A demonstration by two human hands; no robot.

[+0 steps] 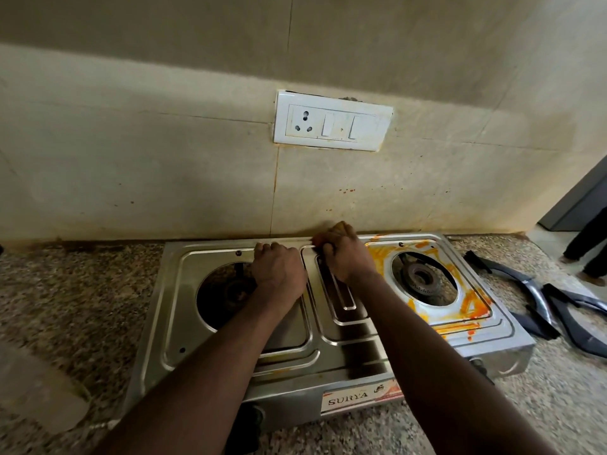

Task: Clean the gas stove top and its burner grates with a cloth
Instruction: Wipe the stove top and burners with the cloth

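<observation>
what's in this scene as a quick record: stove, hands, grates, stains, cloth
stove: steel two-burner stove on a speckled counter, back edge against the wall
left hand: fingers curled, at the back of the top by the left burner
right hand: fingers curled at the stove's back ridge, mid-stove; what it holds is unclear
grates: off the burners, on the counter right of the stove
stains: orange smears around the right burner
cloth: not plainly visible

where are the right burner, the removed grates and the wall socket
right burner (423,280): head view, the burner head
removed grates (533,290): head view, a curved arm
wall socket (303,122): head view, face between pin holes
</observation>
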